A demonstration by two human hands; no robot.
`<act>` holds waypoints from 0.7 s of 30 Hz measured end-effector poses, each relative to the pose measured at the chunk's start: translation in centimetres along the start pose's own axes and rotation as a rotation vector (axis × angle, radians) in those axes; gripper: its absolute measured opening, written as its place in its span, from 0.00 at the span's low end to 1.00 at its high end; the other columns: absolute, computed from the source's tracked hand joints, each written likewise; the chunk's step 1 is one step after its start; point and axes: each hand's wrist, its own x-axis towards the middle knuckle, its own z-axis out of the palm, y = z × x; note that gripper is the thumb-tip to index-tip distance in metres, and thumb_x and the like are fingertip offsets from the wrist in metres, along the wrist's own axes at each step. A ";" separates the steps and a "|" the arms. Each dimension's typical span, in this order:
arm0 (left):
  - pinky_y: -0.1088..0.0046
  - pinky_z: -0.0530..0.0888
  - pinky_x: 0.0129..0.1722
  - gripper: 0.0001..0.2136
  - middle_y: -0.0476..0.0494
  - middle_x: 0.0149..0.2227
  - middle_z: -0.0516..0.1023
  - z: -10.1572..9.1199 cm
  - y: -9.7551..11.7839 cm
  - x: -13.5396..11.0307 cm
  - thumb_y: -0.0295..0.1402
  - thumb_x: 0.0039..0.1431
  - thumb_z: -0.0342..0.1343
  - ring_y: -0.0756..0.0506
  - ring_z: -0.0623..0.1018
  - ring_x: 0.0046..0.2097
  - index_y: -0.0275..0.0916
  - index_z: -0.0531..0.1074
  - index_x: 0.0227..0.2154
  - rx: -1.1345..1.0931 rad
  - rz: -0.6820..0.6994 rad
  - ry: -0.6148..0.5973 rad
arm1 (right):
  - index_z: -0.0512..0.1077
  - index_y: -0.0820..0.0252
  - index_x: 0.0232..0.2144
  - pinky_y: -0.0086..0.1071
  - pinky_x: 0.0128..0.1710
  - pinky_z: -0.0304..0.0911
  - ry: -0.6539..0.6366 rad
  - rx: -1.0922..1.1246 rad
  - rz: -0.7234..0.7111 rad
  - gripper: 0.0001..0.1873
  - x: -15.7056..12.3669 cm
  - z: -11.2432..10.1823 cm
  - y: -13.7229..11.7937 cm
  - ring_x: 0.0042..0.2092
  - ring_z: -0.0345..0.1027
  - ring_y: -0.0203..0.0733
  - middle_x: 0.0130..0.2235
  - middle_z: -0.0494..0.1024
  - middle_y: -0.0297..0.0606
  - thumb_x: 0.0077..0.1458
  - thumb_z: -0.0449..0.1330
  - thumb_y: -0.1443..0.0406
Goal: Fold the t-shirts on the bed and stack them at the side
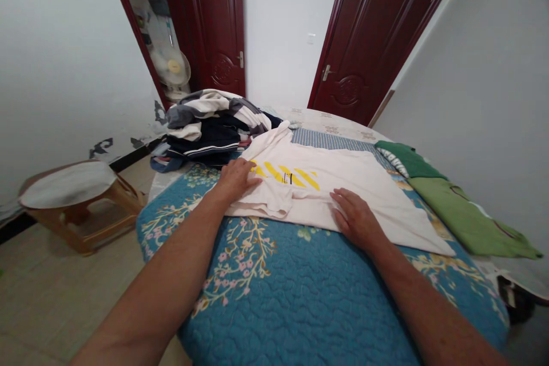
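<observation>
Palms flat, fingers spread: left hand (235, 178) and right hand (355, 217) press the pale T-shirt (343, 183) on the blue quilt (300, 297), grasping nothing; clothes pile (210, 126) beyond the left hand.

bare forearms, no sleeves or rings.

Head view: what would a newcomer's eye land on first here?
The pale pink T-shirt with yellow stripes, spread flat on the blue floral quilted bedspread, with the left hand and right hand pressed flat on it. Behind the left hand sits a heap of striped dark clothes; a green garment lies at right.
</observation>
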 end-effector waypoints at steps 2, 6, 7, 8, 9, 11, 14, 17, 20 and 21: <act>0.56 0.70 0.57 0.23 0.35 0.56 0.77 -0.8 0.0 -1.7 0.50 0.63 0.62 0.34 0.75 0.57 0.42 0.77 0.55 -0.033 0.051 0.026 | 0.73 0.60 0.63 0.51 0.66 0.65 0.021 0.070 -0.077 0.22 0.4 -0.5 -1.7 0.64 0.67 0.52 0.62 0.76 0.51 0.71 0.53 0.63; 0.64 0.73 0.47 0.18 0.41 0.43 0.80 -2.1 -0.2 -6.1 0.51 0.66 0.59 0.41 0.78 0.45 0.41 0.77 0.46 -0.222 0.101 -0.073 | 0.74 0.58 0.61 0.48 0.62 0.70 0.000 0.177 -0.185 0.20 1.1 -0.6 -5.9 0.59 0.71 0.50 0.58 0.78 0.49 0.70 0.55 0.66; 0.64 0.73 0.46 0.19 0.41 0.43 0.80 -2.2 -0.3 -7.3 0.51 0.66 0.58 0.41 0.78 0.44 0.41 0.77 0.46 -0.254 0.121 -0.101 | 0.73 0.58 0.61 0.48 0.61 0.70 -0.012 0.191 -0.205 0.20 1.4 -0.4 -6.9 0.59 0.72 0.49 0.58 0.78 0.49 0.70 0.55 0.66; 0.64 0.73 0.47 0.19 0.41 0.44 0.80 -2.3 -0.4 -8.4 0.52 0.66 0.59 0.41 0.78 0.45 0.41 0.78 0.46 -0.275 0.148 -0.114 | 0.73 0.59 0.61 0.47 0.61 0.71 -0.030 0.197 -0.219 0.21 1.7 -0.2 -7.9 0.59 0.72 0.49 0.58 0.78 0.50 0.69 0.55 0.66; 0.63 0.73 0.49 0.19 0.40 0.46 0.80 -2.2 -0.5 -9.4 0.52 0.64 0.61 0.40 0.78 0.48 0.42 0.78 0.48 -0.288 0.179 -0.111 | 0.72 0.60 0.62 0.46 0.61 0.71 -0.052 0.196 -0.226 0.22 2.0 0.1 -8.7 0.60 0.72 0.50 0.59 0.77 0.50 0.69 0.56 0.66; 0.60 0.72 0.55 0.19 0.39 0.50 0.79 -1.9 -0.7 -11.0 0.48 0.62 0.65 0.38 0.76 0.54 0.43 0.78 0.50 -0.298 0.225 -0.073 | 0.71 0.60 0.64 0.46 0.61 0.71 -0.100 0.177 -0.227 0.24 2.9 0.8 -10.0 0.62 0.71 0.51 0.62 0.76 0.50 0.69 0.57 0.65; 0.59 0.72 0.56 0.13 0.39 0.50 0.79 -1.5 -0.8 -11.8 0.40 0.65 0.63 0.39 0.76 0.54 0.44 0.79 0.50 -0.300 0.224 -0.020 | 0.73 0.56 0.63 0.48 0.62 0.70 -0.144 0.135 -0.227 0.22 4.1 2.0 -10.9 0.63 0.70 0.52 0.62 0.76 0.49 0.69 0.57 0.65; 0.62 0.73 0.52 0.10 0.40 0.46 0.79 -1.2 -0.9 -11.6 0.37 0.70 0.57 0.41 0.77 0.49 0.44 0.81 0.47 -0.304 0.224 0.004 | 0.77 0.55 0.56 0.46 0.60 0.72 -0.145 0.124 -0.229 0.17 4.9 2.8 -10.9 0.60 0.73 0.51 0.59 0.79 0.47 0.70 0.55 0.66; 0.62 0.74 0.52 0.11 0.40 0.45 0.80 -1.2 -0.9 -11.4 0.36 0.72 0.53 0.42 0.77 0.48 0.43 0.81 0.46 -0.314 0.228 0.011 | 0.78 0.55 0.53 0.43 0.60 0.72 -0.110 0.175 -0.210 0.15 5.2 3.1 -10.9 0.57 0.75 0.48 0.55 0.81 0.45 0.71 0.54 0.66; 0.62 0.74 0.53 0.12 0.40 0.46 0.80 -1.1 -0.9 -11.3 0.35 0.73 0.52 0.42 0.77 0.49 0.43 0.81 0.46 -0.320 0.224 0.017 | 0.78 0.55 0.53 0.43 0.60 0.72 -0.095 0.199 -0.198 0.15 5.2 3.1 -10.9 0.57 0.75 0.48 0.55 0.81 0.45 0.71 0.54 0.65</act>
